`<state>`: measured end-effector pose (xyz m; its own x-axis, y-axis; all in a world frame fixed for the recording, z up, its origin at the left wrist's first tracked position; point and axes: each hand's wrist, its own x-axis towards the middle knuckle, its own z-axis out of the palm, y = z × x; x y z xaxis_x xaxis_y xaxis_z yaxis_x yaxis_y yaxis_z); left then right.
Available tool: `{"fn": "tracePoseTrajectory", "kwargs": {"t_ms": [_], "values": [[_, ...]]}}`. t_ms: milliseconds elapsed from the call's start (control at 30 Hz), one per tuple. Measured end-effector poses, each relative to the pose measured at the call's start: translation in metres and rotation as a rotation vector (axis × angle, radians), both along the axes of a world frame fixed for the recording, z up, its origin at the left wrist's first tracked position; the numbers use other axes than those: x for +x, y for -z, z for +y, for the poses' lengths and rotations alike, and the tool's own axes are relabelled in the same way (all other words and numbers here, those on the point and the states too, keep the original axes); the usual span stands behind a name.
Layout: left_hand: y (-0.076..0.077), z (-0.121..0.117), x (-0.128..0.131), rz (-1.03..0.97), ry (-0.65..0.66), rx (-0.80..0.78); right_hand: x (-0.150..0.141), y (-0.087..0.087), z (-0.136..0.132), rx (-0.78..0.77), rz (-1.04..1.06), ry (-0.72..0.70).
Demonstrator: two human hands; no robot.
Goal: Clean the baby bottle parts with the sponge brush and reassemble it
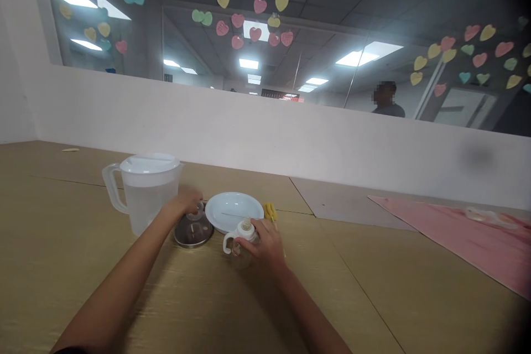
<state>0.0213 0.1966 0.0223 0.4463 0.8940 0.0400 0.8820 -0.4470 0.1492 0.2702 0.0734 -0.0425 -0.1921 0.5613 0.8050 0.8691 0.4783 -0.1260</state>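
Head view: our right hand [265, 244] grips a clear glass cup with a white handled top [244, 230] on the tan desk [352, 298]; our left hand [186, 202], grip unclear, sits over the knob [196, 211] of a round glass lid [193, 234] just left of the cup.

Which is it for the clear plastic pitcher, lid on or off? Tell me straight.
On. The white plastic lid sits level across the top of the clear plastic pitcher, covering its mouth, and the pitcher stands upright.
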Motion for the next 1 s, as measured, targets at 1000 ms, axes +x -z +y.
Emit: {"fn": "tracePoseTrajectory", "kwargs": {"t_ms": [1000], "values": [[-0.044,-0.088,0.068,-0.413,0.423,-0.176,-0.024,0.002,-0.014,-0.277,0.405,-0.14]]}}
